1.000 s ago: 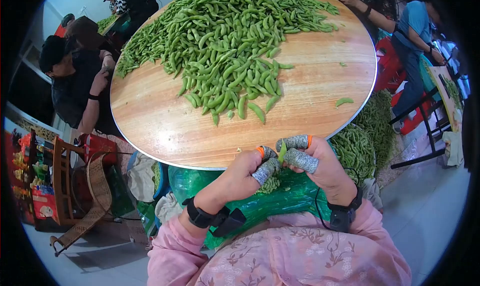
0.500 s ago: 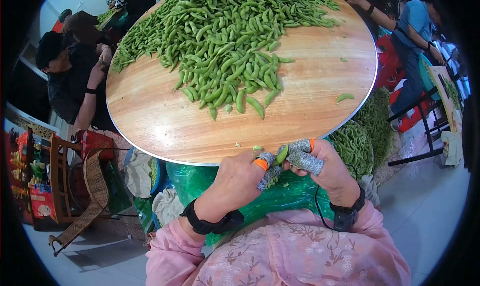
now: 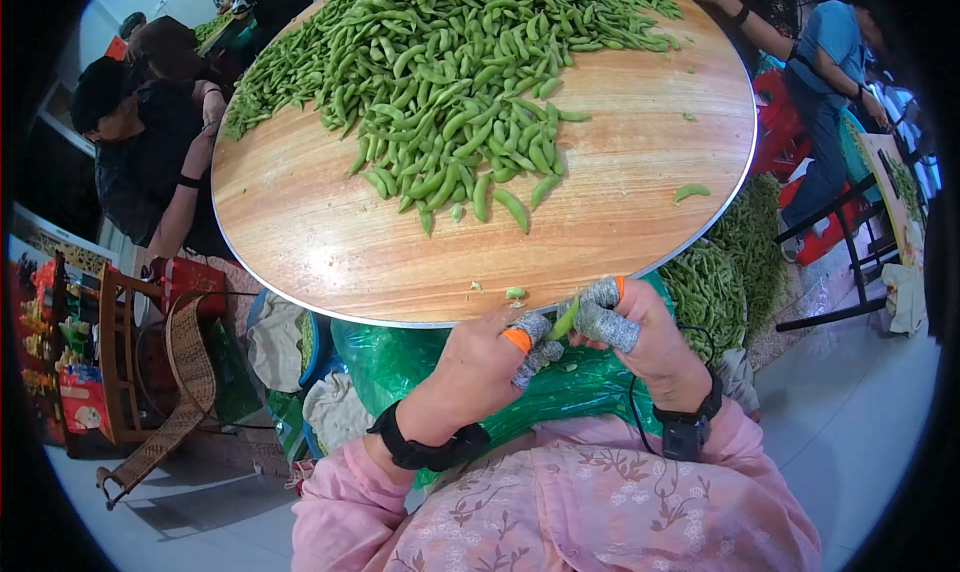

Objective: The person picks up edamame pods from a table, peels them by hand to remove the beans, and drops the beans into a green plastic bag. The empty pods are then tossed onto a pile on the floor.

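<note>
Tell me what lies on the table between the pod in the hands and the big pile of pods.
Head view: bare tabletop, except small green scraps by the near rim, between the held pod and the pile.

Round table [image 3: 330, 242]: glossy varnished wood, metal rim. Finger sleeves [image 3: 605, 322]: grey knitted cloth. Bag [image 3: 400, 362]: shiny green plastic.

The pod heap [image 3: 450, 82] lies on the far half of the table [image 3: 330, 252] before me, a stray pod [image 3: 690, 192] to its right. At the near edge my left hand [image 3: 475, 362] and right hand [image 3: 640, 332] meet, a pod [image 3: 565, 319] between them, above the bag [image 3: 400, 357].
</note>
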{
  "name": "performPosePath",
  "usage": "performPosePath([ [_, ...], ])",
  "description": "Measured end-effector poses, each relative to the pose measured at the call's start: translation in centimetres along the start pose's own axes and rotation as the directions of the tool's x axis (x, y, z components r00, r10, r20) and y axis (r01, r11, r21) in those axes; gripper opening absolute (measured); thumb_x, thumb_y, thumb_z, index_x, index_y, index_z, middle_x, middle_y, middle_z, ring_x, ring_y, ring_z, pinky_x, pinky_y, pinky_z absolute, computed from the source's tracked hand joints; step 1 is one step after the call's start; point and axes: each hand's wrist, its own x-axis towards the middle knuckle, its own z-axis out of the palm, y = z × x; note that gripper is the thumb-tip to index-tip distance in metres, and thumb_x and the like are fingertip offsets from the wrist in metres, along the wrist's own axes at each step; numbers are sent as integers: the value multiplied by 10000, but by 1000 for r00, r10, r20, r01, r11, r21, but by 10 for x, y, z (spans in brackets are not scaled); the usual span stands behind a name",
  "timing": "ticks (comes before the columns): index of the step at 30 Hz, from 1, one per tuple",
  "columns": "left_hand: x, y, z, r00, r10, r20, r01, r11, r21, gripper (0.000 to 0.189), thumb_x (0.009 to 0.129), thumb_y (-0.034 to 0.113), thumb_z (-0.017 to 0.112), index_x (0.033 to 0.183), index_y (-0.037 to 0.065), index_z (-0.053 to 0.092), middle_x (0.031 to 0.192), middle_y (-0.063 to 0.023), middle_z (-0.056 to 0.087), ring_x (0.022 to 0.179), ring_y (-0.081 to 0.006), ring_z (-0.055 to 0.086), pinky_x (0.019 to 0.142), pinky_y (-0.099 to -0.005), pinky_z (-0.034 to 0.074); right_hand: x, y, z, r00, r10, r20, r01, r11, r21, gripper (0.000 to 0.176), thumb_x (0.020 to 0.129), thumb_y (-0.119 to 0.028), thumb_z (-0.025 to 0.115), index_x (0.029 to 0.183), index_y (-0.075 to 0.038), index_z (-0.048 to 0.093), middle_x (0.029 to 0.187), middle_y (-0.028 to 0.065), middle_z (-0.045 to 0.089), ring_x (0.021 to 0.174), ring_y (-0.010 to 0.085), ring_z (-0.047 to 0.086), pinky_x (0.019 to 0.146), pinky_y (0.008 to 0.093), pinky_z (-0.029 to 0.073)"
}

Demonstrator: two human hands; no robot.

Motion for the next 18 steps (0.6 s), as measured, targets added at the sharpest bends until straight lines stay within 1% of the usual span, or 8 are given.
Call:
performPosePath([
  [5,-3,7,3,974,-224,36,197,755,-625,154,782,75,536,923,23,571,783,-136,573,650,-260,553,590,-306,437,3,21,2,989,-147,8,141,963,229,148,836,-135,535,850,3,587,766,19,596,690,71,542,628,203,430],
  [7,-9,1,13,893,-376,249,379,328,-865,215,820,129,542,997,8,550,724,-44,561,622,-116,513,576,-254,426,4,19,3,989,-151,0,149,976,158,135,832,-116,535,851,9,585,770,22,596,694,70,539,632,203,430],
  [8,-7,3,12,893,-374,249,379,330,-865,215,820,129,542,997,8,550,724,-44,561,622,-116,513,576,-254,426,5,18,3,988,-156,-7,156,984,88,124,828,-96,534,852,15,583,774,25,596,698,69,537,636,204,430],
  [10,0,12,6,960,-281,14,221,723,-654,215,832,138,535,1004,10,558,729,-35,576,647,-118,525,605,-232,419,3,12,6,988,-153,4,153,988,-15,108,820,-73,536,857,18,581,773,22,596,697,70,535,638,205,430],
  [11,0,14,3,959,-282,13,221,723,-654,215,832,138,535,1004,10,558,729,-35,576,647,-118,525,605,-232,419,2,10,7,989,-147,16,148,982,-119,96,812,-49,537,863,21,579,771,20,596,696,71,532,640,206,430],
  [13,-1,16,0,949,-306,77,315,909,-274,216,843,168,533,982,8,573,735,-14,582,644,-118,526,609,-226,428,-1,6,10,991,-131,27,133,984,-118,94,806,-32,537,872,21,577,777,19,596,704,71,531,643,207,429],
  [16,-3,5,9,981,-192,-3,152,788,-596,205,851,206,529,901,16,589,669,17,554,556,-94,489,515,-211,399,-3,5,12,987,-149,57,154,983,-101,101,800,-16,536,887,20,573,790,18,593,724,70,528,649,210,428],
  [18,-5,5,2,966,-238,104,236,636,-735,200,857,212,519,865,22,582,638,24,529,528,-77,459,487,-201,368,-4,7,11,980,-182,77,189,979,-83,106,800,-17,535,893,19,570,796,17,592,735,69,527,651,211,428],
])
